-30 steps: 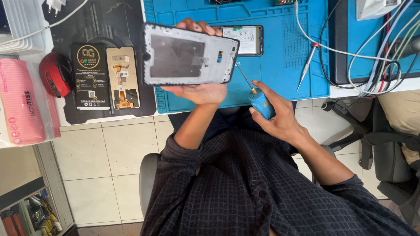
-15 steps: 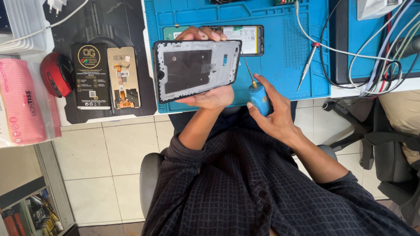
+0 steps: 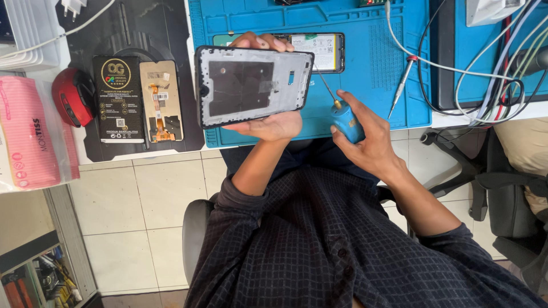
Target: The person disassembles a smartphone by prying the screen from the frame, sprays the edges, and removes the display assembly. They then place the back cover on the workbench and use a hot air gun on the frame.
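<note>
My left hand [image 3: 270,122] holds a black phone frame [image 3: 251,85] up over the blue work mat [image 3: 388,85], its inner side with a dark rectangular panel facing me. My right hand [image 3: 365,140] grips a blue-handled screwdriver [image 3: 344,120], whose thin shaft points up toward the frame's right edge. Behind the frame, an opened phone body [image 3: 319,50] lies flat on the mat, partly hidden by the frame and my fingers.
A black box and a replacement screen part [image 3: 161,101] lie on a dark mat at the left, beside a red round object [image 3: 69,97] and a pink packet [image 3: 28,131]. A second tool [image 3: 401,85] and several cables [image 3: 491,74] lie at the right. An office chair [image 3: 502,188] stands at right.
My left hand has brought the phone frame lower and turned it slightly. My right hand with the screwdriver has risen from the table's edge toward the frame's right side.
</note>
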